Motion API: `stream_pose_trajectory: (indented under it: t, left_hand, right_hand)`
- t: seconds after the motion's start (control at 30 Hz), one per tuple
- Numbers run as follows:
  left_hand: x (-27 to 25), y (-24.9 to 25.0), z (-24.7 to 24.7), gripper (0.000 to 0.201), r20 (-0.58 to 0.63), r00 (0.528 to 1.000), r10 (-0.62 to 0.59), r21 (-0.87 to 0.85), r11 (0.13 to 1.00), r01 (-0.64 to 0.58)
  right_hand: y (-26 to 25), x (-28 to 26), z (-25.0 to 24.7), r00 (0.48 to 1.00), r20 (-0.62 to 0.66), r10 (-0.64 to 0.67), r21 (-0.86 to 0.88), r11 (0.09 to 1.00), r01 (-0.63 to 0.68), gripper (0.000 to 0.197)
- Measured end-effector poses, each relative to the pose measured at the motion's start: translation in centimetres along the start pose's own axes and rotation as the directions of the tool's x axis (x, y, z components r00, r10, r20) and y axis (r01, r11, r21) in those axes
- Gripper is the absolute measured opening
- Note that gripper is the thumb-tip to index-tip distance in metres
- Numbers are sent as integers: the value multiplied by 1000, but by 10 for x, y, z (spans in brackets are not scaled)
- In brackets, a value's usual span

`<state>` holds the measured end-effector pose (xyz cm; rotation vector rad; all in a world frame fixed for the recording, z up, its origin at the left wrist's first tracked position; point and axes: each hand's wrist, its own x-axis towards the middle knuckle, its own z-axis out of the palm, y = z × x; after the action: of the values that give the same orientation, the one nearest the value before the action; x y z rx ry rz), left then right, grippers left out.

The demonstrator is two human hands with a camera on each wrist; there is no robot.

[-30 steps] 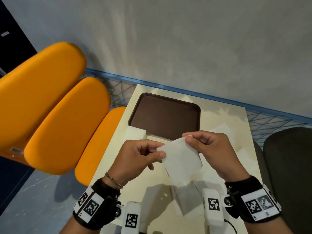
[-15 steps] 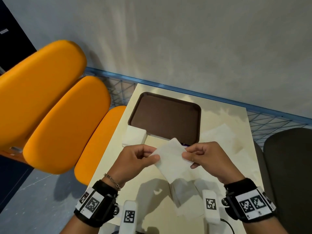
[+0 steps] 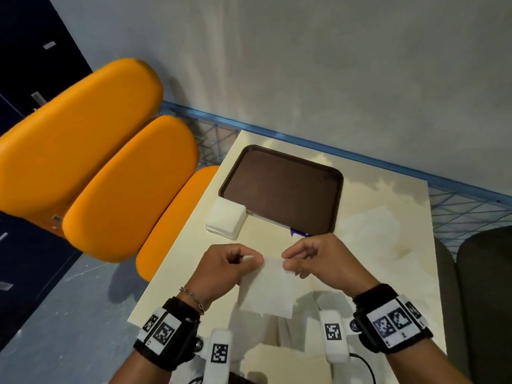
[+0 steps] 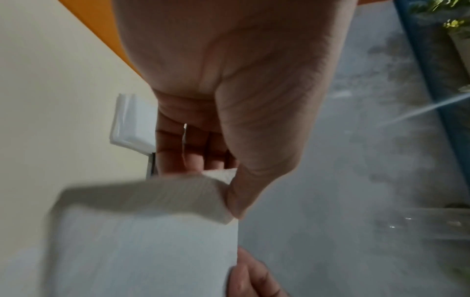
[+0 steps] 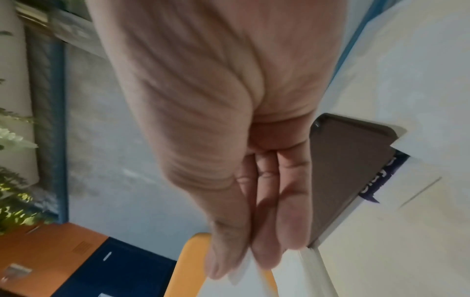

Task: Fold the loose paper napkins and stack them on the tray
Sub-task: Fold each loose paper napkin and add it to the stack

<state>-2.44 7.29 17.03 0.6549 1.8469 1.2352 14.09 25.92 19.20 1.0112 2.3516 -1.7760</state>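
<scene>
A white paper napkin (image 3: 270, 289) hangs between my two hands above the near part of the cream table (image 3: 388, 273). My left hand (image 3: 250, 260) pinches its upper left corner between thumb and fingers; the left wrist view shows that corner of the napkin (image 4: 162, 201) under the thumb. My right hand (image 3: 286, 261) pinches the upper right corner, seen in the right wrist view as a napkin edge (image 5: 244, 271) between thumb and fingertips. The brown tray (image 3: 282, 189) lies bare beyond my hands. A stack of folded napkins (image 3: 225, 218) sits at the tray's near left corner.
Loose unfolded napkins (image 3: 371, 231) lie on the table right of the tray and more (image 3: 282, 361) near my body. Orange chair cushions (image 3: 116, 173) stand left of the table. A blue wire fence (image 3: 457, 206) and a grey wall run behind it.
Both hands have come down and closer together with the napkin, which now hangs lower and squarer below my fingers instead of tilted up in front of the tray.
</scene>
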Motion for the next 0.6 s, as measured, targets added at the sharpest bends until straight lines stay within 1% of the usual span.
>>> stream_pose_trajectory:
  t: [0.07,0.13,0.2,0.23,0.27,0.3,0.33,0.37,0.4,0.47,0.53,0.57,0.6]
  left_hand:
    - [-2,-7,1,4,46,999,-25,34,999,23]
    - [1,-16,2,11,86,995,-41,139,990,29]
    - [4,-23,2,11,107,993,-41,241,971,14]
    - [6,-25,2,8,100,994,-33,250,968,7]
    - [10,-27,0,7,78,997,-24,226,974,6]
    - [14,-28,-3,6,42,999,-31,165,986,23]
    - [21,-30,-8,7,8,999,-49,81,996,48]
    - [28,-31,-15,7,-19,997,-72,-2,997,72]
    - [36,-35,-22,8,-41,995,-89,-69,994,86]
    - [53,-44,-36,11,-81,988,-133,-174,978,117]
    - [74,-55,-51,16,-133,975,-177,-242,960,142]
    - [86,-61,-59,14,-162,965,-209,-265,951,161]
    - [99,-68,-66,9,-189,952,-240,-269,945,184]
  right_hand:
    - [5,10,1,999,34,-11,-2,1000,12,17]
    - [4,21,4,994,99,-35,-74,996,42,20]
    - [2,31,9,985,163,-51,-132,989,73,24]
    - [1,38,11,980,190,-57,-127,989,82,28]
    - [1,47,14,976,208,-57,-102,992,80,34]
    - [1,56,17,974,221,-43,-56,997,57,43]
    - [3,65,20,974,228,-6,-2,1000,6,50]
    - [5,75,24,970,241,43,61,996,-59,53]
    - [7,84,29,961,263,86,132,983,-124,51]
    - [16,105,40,947,289,139,262,940,-218,38]
    - [23,127,52,952,241,189,346,900,-266,25]
    - [25,137,58,956,196,217,372,886,-277,18]
    - [28,148,64,958,142,248,386,878,-284,12]
